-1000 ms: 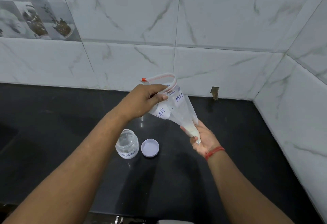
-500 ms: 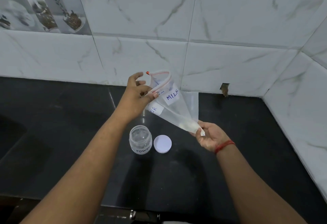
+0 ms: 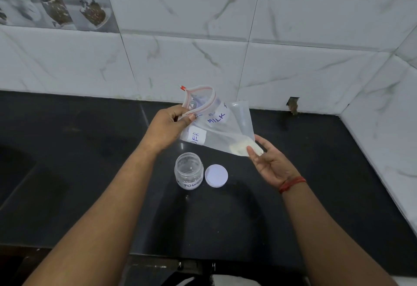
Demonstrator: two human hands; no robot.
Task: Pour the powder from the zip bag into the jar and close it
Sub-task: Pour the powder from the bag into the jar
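The left hand (image 3: 168,127) pinches the bag (image 3: 222,125) by its zip mouth, which gapes open. The right hand (image 3: 270,164) lies under the low corner with fingers relaxed, cupping the powder (image 3: 242,147) gathered there. The jar (image 3: 189,170) stands open on the bench (image 3: 90,173), just below the left hand, its lid (image 3: 216,175) beside it. To pour well, I would bring the mouth down over the jar, narrow it into a spout, then raise the right hand slowly so the powder slides without spilling.
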